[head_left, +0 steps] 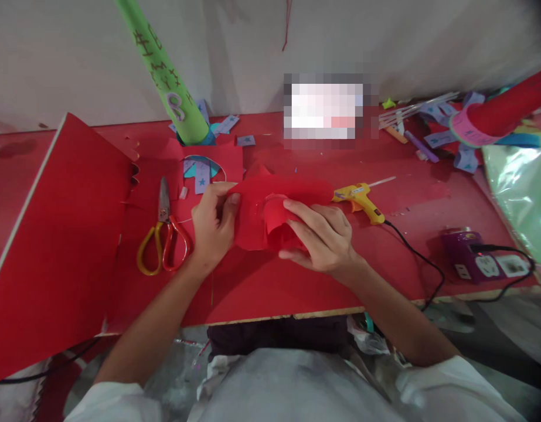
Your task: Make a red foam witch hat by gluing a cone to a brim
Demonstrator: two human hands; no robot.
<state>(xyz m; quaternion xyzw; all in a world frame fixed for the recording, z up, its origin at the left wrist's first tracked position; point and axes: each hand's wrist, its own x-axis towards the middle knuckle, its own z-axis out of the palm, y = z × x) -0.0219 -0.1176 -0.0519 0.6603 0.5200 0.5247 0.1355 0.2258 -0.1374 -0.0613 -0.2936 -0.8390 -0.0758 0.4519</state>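
Both hands, left hand [213, 225] and right hand [323, 237], pinch red paper [257, 220] near table edge [279, 317].

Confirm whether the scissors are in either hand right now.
No, the scissors lie on the red table beside the left hand, which grips the red paper.

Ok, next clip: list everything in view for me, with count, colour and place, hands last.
red paper piece: 1, red, held at the table's middle
scissors: 1, yellow and red handles, left of the hands
hot glue gun: 1, yellow, corded, right of the hands
power strip: 1, purple, right front of the table
red board: 1, red, tilted at left
green tube: 1, green with writing, leaning at the back
red roll: 1, red, pink band, back right
paper scraps: several, lilac with stars, along the back
table: 1, red top
left hand: pinching the paper's left edge
right hand: fingers over the paper's fold
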